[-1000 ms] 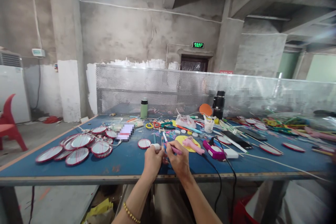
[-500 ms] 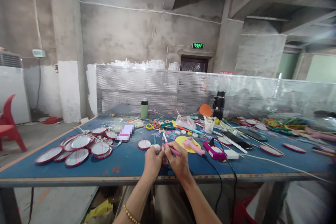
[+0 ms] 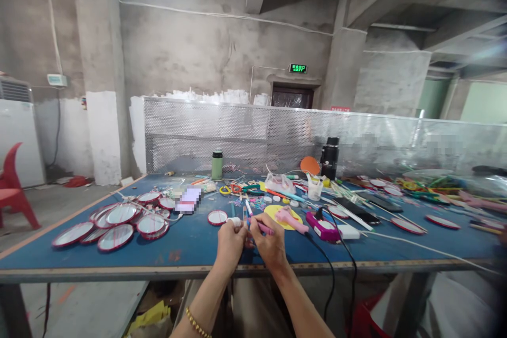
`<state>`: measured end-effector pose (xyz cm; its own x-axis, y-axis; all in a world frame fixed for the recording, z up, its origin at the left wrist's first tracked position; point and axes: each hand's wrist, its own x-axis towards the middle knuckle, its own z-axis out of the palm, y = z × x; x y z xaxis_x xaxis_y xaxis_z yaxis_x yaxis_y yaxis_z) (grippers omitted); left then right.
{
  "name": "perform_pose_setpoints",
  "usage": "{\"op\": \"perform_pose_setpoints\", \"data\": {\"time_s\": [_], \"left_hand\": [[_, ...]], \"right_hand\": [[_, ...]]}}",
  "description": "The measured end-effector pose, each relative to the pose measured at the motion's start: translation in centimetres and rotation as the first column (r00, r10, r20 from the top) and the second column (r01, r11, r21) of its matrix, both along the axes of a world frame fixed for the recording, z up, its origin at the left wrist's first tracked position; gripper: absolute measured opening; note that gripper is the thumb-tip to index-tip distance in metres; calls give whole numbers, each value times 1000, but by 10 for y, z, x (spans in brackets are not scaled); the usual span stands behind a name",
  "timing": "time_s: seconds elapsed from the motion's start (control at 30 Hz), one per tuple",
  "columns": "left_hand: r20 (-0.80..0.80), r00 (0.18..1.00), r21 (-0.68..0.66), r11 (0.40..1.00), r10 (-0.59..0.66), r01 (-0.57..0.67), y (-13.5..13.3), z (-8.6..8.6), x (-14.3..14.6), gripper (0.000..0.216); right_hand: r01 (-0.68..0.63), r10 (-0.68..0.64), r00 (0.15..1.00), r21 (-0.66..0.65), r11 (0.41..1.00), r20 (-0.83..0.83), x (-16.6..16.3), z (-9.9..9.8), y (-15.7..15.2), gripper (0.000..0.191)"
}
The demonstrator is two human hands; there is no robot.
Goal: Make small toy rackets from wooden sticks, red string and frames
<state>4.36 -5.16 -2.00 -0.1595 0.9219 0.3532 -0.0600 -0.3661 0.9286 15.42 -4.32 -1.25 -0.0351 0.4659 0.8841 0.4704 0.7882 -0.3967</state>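
Note:
At the near side of the blue worktable (image 3: 186,251), both hands are close together. My right hand (image 3: 271,240) is closed around a pink pen-like tool (image 3: 265,228), its back end showing beside the fingers. Just left of it my left hand (image 3: 231,243) is closed in a pinch, with a white wrap (image 3: 233,221) at one finger. A thin narrow strip (image 3: 245,215) stands up between the fingertips; which hand bears it is hard to see. Beyond the left hand lies a round white disc with a red rim (image 3: 217,217). A pink glue gun (image 3: 291,219) rests on a yellow disc (image 3: 273,213) at the right.
Red-rimmed discs (image 3: 115,237) are heaped at the left near a phone (image 3: 189,199). A purple box (image 3: 325,228) with black cables is at the right. Behind stand a green bottle (image 3: 217,165), a black flask (image 3: 330,159) and a perforated metal screen (image 3: 206,132).
Almost nothing differs. Both hands keep the same closed grips in the same place, and the whole view has shifted very slightly.

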Motion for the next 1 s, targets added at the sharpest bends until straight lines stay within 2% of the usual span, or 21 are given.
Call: {"op": "perform_pose_setpoints", "data": {"time_s": [0.5,1.0], "left_hand": [[1,1000,3,1000,6,-6,2,-2,0,26],[50,998,-17,999,-28,29,3,-3,0,23]], "right_hand": [[-26,26,1000,-1,1000,5,0,2,1,20],[14,-13,999,9,1000,-35,0,1,1,22]]}}
